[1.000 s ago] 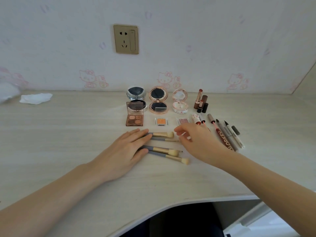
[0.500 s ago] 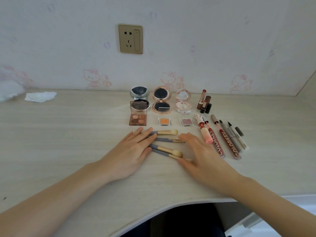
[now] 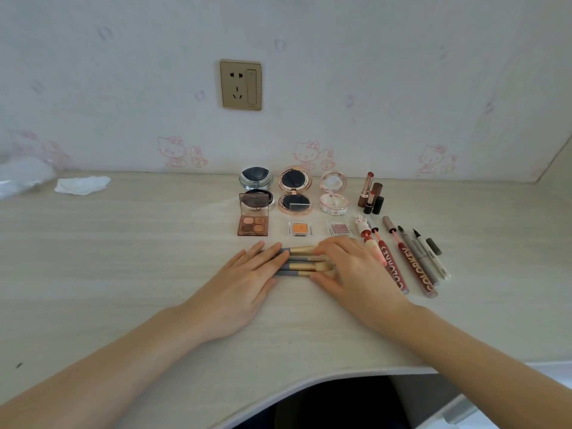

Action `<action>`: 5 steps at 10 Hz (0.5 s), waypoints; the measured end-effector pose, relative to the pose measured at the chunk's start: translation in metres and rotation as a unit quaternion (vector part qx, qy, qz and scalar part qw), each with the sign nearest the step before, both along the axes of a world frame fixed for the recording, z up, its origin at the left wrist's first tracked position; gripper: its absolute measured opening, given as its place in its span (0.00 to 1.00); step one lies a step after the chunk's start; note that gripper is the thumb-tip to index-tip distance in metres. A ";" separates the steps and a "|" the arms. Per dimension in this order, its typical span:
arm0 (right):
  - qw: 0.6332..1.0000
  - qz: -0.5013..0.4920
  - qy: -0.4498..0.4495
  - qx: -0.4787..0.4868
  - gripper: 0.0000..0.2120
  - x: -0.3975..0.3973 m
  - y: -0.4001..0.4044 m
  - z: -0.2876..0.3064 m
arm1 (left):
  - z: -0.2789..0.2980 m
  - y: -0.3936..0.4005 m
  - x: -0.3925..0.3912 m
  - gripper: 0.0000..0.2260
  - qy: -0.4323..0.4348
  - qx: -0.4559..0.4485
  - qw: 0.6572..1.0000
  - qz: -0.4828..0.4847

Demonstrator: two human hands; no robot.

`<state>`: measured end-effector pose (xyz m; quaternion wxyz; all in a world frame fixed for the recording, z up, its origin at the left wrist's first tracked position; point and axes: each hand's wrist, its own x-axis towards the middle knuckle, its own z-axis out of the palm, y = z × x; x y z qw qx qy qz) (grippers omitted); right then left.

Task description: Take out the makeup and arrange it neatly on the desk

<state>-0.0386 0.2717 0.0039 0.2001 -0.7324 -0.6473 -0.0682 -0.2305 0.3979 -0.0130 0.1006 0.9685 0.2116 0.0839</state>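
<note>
Both hands have closed in, the left hand (image 3: 244, 286) and right hand (image 3: 353, 274) pressing flat, straight fingers against the makeup brushes (image 3: 305, 263) on the table (image 3: 123, 274), seemingly squaring them together.

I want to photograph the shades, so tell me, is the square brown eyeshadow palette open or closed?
Open. The eyeshadow palette has its lid raised toward the wall, and four round brown pans show in its base on the desk.

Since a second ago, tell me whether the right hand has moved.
Yes. The right hand has come down and toward the person, away from the pink eyeshadow pan, onto the head ends of the makeup brushes.
</note>
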 end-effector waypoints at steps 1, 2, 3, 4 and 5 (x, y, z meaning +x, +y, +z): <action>1.000 0.004 0.022 -0.010 0.18 -0.003 -0.003 0.001 | -0.001 -0.002 0.000 0.22 -0.019 0.003 1.000 0.009; 1.000 -0.005 0.028 -0.003 0.17 -0.005 -0.007 0.001 | -0.001 -0.002 -0.001 0.22 -0.032 0.009 0.999 0.015; 1.000 -0.016 0.011 -0.012 0.18 -0.005 -0.015 0.001 | 0.000 -0.003 -0.003 0.22 -0.045 -0.001 0.998 0.032; 1.000 -0.022 -0.001 -0.011 0.19 -0.004 -0.024 0.000 | 0.001 -0.009 -0.005 0.22 -0.071 0.017 0.996 0.052; 0.999 -0.047 0.008 -0.009 0.21 -0.006 -0.036 0.007 | 0.006 -0.023 -0.010 0.22 -0.082 0.016 0.994 0.074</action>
